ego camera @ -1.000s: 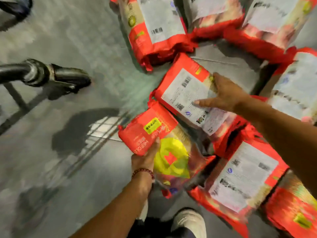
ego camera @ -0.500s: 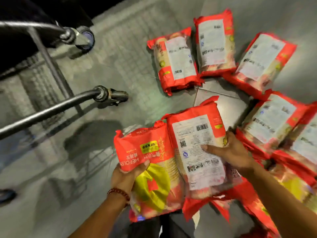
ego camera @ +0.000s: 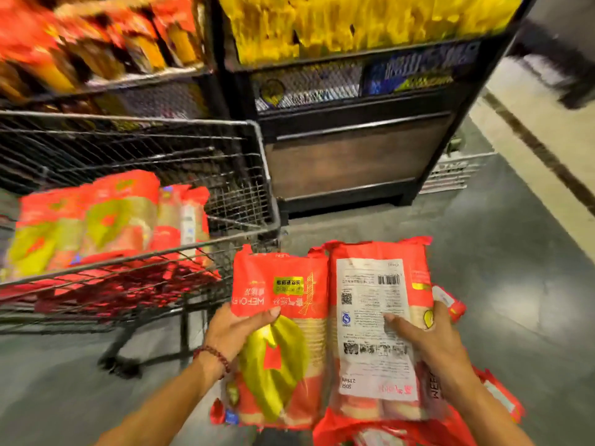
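Head view: two red packs are held side by side before the body, just right of the wire cart (ego camera: 269, 201), where more red packs (ego camera: 96, 220) are stacked. The front-printed pack (ego camera: 283, 365) is gripped by the left hand (ego camera: 240, 329), thumb laid across its face, fingers hidden behind. The label-side pack (ego camera: 373, 333) is clasped by the right hand (ego camera: 431, 342), thumb on the white label, fingers curled round the outer edge. Each pack is probably held near one edge only, so glossy film could slide out of the grip and be dropped onto the floor packs (ego camera: 396, 429) below. If both are swung across together, a corner could be snagged on the cart's rim, or the stacked packs could be toppled.
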`<state>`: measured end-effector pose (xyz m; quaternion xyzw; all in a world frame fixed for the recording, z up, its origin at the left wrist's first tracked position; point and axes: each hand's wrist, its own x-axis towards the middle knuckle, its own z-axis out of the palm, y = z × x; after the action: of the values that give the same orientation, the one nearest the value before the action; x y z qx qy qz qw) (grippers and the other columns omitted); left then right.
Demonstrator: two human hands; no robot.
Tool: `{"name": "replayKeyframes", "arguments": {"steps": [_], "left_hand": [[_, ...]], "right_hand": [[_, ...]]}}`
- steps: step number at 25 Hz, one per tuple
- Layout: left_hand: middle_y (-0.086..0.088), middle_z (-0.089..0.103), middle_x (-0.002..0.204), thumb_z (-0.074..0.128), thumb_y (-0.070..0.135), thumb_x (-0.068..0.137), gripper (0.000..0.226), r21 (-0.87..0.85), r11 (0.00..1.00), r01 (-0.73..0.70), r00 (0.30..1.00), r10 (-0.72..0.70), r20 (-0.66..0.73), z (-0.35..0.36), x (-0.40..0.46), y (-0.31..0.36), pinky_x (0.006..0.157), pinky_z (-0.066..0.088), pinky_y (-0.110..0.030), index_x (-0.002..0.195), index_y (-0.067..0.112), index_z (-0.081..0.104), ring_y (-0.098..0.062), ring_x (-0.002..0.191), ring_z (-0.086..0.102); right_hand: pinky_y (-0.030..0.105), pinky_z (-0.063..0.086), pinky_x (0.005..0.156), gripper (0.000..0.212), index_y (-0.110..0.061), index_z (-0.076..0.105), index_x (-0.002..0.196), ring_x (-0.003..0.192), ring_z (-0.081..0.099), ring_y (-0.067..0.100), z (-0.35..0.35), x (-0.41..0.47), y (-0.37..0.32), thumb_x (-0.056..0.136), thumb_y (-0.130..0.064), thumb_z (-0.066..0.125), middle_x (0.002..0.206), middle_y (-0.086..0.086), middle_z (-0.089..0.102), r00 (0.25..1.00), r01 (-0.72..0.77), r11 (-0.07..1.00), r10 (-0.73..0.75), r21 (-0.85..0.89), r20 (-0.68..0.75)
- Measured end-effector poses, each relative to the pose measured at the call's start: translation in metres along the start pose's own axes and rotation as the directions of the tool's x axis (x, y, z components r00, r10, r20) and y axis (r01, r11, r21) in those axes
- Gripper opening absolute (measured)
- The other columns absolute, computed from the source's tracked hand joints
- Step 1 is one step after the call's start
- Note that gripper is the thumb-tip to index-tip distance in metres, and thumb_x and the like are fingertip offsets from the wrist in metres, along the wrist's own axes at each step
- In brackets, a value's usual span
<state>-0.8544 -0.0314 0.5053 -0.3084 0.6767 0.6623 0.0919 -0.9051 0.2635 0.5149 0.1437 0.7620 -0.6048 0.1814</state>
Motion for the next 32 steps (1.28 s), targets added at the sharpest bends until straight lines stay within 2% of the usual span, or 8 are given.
{"name": "replayKeyframes", "arguments": {"steps": [6,10,13,16,20,24,27,32], "left_hand": [[0.021,0.072,0.065,0.083,0.042,0.037,0.056,0.040,0.975,-0.218,0.951,0.222,-0.216,-0.133,-0.070,0.141,0.065,0.049,-0.011,0.086,0.020,0.070,0.010,0.063,0.065],[0.005,0.075,0.094,0.082,0.056,0.039,0.063,0.133,0.970,-0.204,0.915,0.237,-0.327,-0.241,-0.065,0.177,0.085,0.054,-0.025,0.092,0.023,0.073,-0.010,0.089,0.070],[-0.003,0.073,0.090,0.084,0.048,0.055,0.052,0.136,0.980,-0.146,0.893,0.189,-0.409,-0.324,-0.042,0.186,0.072,0.050,-0.027,0.093,0.014,0.075,-0.019,0.087,0.067],[-0.007,0.072,0.089,0.085,0.043,0.062,0.050,0.116,0.992,-0.045,0.896,0.092,-0.434,-0.403,0.006,0.183,0.065,0.048,-0.026,0.095,0.007,0.074,-0.022,0.084,0.067],[-0.007,0.074,0.084,0.084,0.058,0.040,0.063,0.060,0.993,0.098,0.908,-0.065,-0.413,-0.479,0.084,0.161,0.076,0.056,-0.035,0.083,0.014,0.074,-0.024,0.079,0.069],[-0.010,0.075,0.086,0.087,0.048,0.049,0.047,-0.024,0.977,0.213,0.897,-0.205,-0.390,-0.508,0.146,0.141,0.087,0.056,-0.040,0.080,0.015,0.072,-0.026,0.082,0.071],[-0.007,0.074,0.084,0.088,0.044,0.054,0.038,-0.038,0.970,0.240,0.902,-0.238,-0.361,-0.517,0.174,0.129,0.082,0.056,-0.036,0.077,0.018,0.071,-0.025,0.082,0.070],[-0.004,0.077,0.090,0.088,0.064,0.015,0.086,-0.104,0.954,0.281,0.893,-0.300,-0.335,-0.524,0.198,0.067,0.091,0.055,-0.045,0.087,0.019,0.077,-0.024,0.089,0.072]], "right_hand": [[0.030,0.048,0.060,0.050,-0.014,0.055,0.105,0.078,0.068,0.015,0.093,-0.027,-0.179,0.067,-0.033,0.082,0.092,-0.002,0.070,0.954,0.231,0.973,-0.226,-0.007,0.199],[0.035,0.059,0.068,0.079,-0.008,0.061,0.115,0.084,0.075,0.025,0.195,-0.020,-0.227,0.048,-0.046,0.080,0.100,0.010,0.076,0.924,0.272,0.962,-0.257,-0.014,0.284],[0.044,0.061,0.079,0.077,-0.009,0.060,0.115,0.086,0.075,0.025,0.286,-0.007,-0.248,0.052,-0.045,0.084,0.101,0.007,0.075,0.915,0.279,0.959,-0.253,-0.040,0.313],[0.038,0.057,0.072,0.060,-0.006,0.052,0.113,0.086,0.069,0.023,0.375,0.020,-0.261,0.068,-0.033,0.083,0.100,0.006,0.069,0.916,0.282,0.956,-0.244,-0.078,0.319],[0.033,0.050,0.065,0.051,-0.006,0.046,0.111,0.079,0.063,0.017,0.468,0.065,-0.255,0.078,-0.026,0.080,0.092,0.000,0.062,0.945,0.179,0.975,-0.133,-0.133,0.298],[0.038,0.056,0.071,0.066,-0.003,0.054,0.114,0.082,0.070,0.026,0.517,0.102,-0.233,0.063,-0.036,0.083,0.096,0.007,0.070,0.965,0.016,0.975,0.042,-0.220,0.259],[0.034,0.052,0.068,0.054,-0.003,0.048,0.112,0.073,0.064,0.016,0.534,0.114,-0.222,0.076,-0.025,0.081,0.089,0.001,0.064,0.969,-0.020,0.960,0.088,-0.281,0.232],[0.031,0.052,0.063,0.048,-0.008,0.048,0.114,0.077,0.067,0.015,0.544,0.105,-0.211,0.080,-0.022,0.079,0.098,0.005,0.070,0.964,-0.029,0.947,0.110,-0.319,0.241]]}}
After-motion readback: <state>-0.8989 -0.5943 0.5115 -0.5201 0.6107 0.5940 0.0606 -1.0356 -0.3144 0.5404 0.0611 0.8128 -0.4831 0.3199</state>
